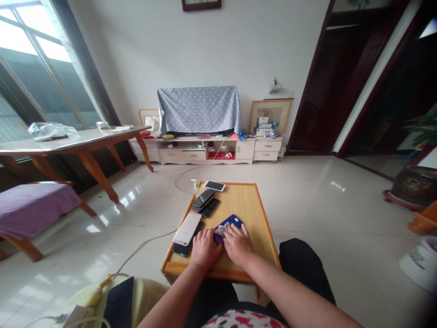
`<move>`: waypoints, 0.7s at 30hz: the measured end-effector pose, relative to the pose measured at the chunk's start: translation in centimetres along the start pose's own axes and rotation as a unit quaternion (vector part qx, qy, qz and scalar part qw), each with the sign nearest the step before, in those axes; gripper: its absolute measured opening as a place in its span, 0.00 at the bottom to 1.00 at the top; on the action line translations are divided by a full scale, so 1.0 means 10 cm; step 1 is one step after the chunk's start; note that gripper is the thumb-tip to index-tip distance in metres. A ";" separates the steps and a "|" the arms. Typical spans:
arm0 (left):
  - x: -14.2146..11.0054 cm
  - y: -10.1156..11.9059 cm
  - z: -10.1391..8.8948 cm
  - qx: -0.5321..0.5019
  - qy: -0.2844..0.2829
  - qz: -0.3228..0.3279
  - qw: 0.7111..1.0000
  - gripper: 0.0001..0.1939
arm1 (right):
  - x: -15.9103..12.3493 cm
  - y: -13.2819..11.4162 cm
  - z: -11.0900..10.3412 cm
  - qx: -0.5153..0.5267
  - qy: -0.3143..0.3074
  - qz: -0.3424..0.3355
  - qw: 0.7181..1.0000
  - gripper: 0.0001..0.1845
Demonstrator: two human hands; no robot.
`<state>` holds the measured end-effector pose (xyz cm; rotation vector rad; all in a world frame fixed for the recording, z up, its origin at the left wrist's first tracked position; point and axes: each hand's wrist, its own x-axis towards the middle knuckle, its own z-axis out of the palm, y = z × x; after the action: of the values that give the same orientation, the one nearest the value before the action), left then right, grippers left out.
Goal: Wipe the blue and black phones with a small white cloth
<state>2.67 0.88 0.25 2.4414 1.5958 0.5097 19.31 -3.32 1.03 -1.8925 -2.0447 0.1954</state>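
Note:
A small wooden table (pixel 251 205) stands in front of me. My left hand (pixel 204 248) rests on it with fingers curled against the left end of a blue and purple phone (pixel 230 224). My right hand (pixel 238 243) lies over the same phone, fingers pressing a small pale cloth (pixel 221 230) onto it. Beside my left hand lies a white phone (pixel 187 228) stacked on a black one (pixel 184 248). Further back are dark phones (pixel 205 200) in a pile, a white phone with a dark screen (pixel 215 186) and a small bottle (pixel 195 187).
A cable (pixel 150 242) runs over the tiled floor to the left of the table. A long wooden table (pixel 73 141) and a purple-covered bench (pixel 32 205) stand at the left. A low white cabinet (pixel 208 150) with a covered television lines the far wall. Plant pots (pixel 414 184) sit at the right.

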 end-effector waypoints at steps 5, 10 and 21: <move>0.00 0.00 -0.01 -0.001 0.004 0.004 1.000 0.26 | 0.23 0.09 -0.07 -0.016 -0.029 0.071 0.997 0.26; 0.00 -0.01 -0.01 0.000 0.004 0.005 1.000 0.21 | 0.14 -0.11 0.05 0.024 -0.043 -0.036 0.998 0.26; -0.03 0.05 -0.08 -0.009 0.010 0.002 1.000 0.26 | -0.12 0.50 0.11 0.139 0.123 0.044 0.982 0.20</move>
<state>2.72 0.41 1.09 2.4353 1.5866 0.5487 23.66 -3.86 -1.82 -1.7400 -1.6786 0.2409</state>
